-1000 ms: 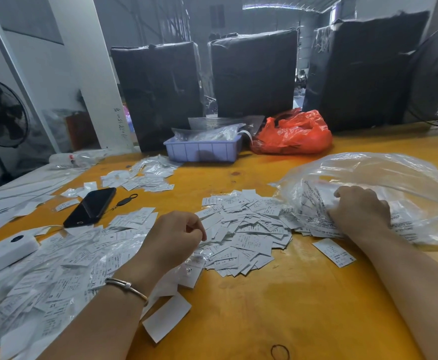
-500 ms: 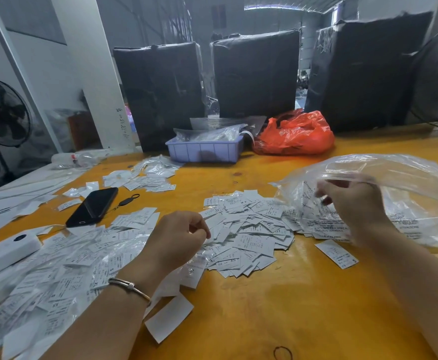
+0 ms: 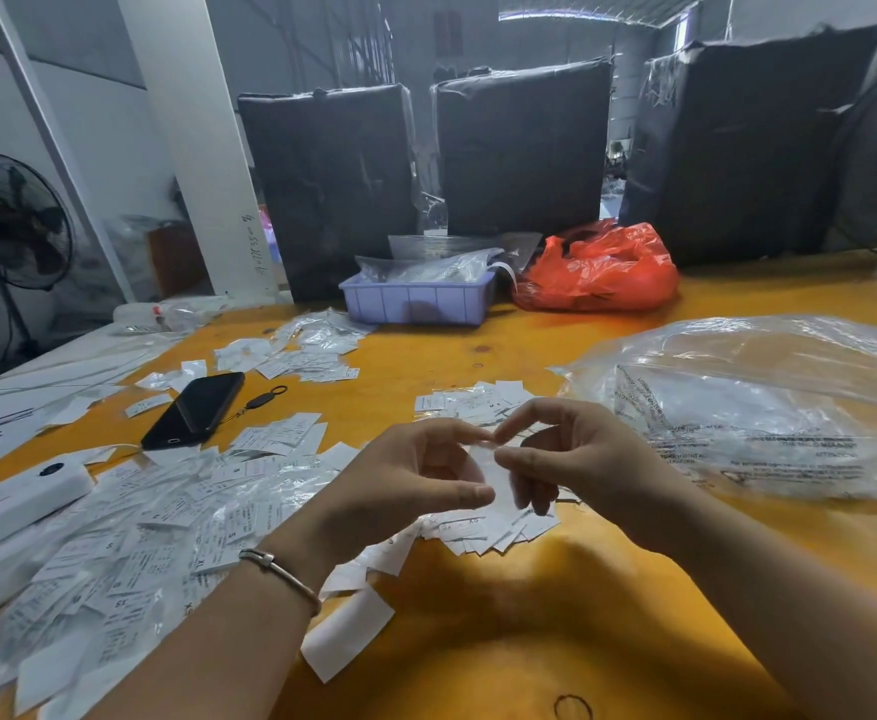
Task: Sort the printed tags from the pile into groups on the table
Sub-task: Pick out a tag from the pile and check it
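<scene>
White paper tag [image 3: 493, 467] hangs between both hands, long side up and down, above the middle pile of tags [image 3: 483, 527]. Left hand [image 3: 405, 485] and right hand [image 3: 576, 459] pinch its top edge. Sorted groups lie left, nearer the left hand.

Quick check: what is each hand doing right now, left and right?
Left hand: pinches the top of a printed tag.
Right hand: pinches the same printed tag, above the pile.
</scene>
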Demonstrator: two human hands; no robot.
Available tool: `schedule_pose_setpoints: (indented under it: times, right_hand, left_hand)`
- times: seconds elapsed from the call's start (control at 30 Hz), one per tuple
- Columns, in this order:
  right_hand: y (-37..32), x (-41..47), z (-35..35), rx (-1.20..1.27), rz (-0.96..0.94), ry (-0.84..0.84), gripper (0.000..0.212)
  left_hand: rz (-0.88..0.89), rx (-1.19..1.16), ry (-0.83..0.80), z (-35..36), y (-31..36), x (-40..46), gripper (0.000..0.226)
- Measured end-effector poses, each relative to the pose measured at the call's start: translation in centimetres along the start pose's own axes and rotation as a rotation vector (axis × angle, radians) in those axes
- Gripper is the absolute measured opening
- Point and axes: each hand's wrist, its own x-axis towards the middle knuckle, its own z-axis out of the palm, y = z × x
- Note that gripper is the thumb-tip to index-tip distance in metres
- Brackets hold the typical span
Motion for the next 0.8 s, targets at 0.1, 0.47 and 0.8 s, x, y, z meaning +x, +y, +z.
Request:
schedule_pose_setpoints:
  times: [0.1,0.47,0.8]
  right_hand:
    - [0.4,0.0,-0.3,0.023,-0.025,0.039,0.019]
    - [1.1,0.2,-2.8,-0.833,0.006,0.029,0.023]
    - [1.2,0.3,-1.8,-1.083,-0.033,-0.029,0.016]
  left_hand:
    - [-0.005,-0.072,-0.005,-0.2,-0.1,0.1,0.025]
    - [-0.138,-0.149,0.086,-1.0,-0.4,0.1,0.004]
    - [-0.127,-0.162,0.09,-0.9,-0.2,0.1,0.003]
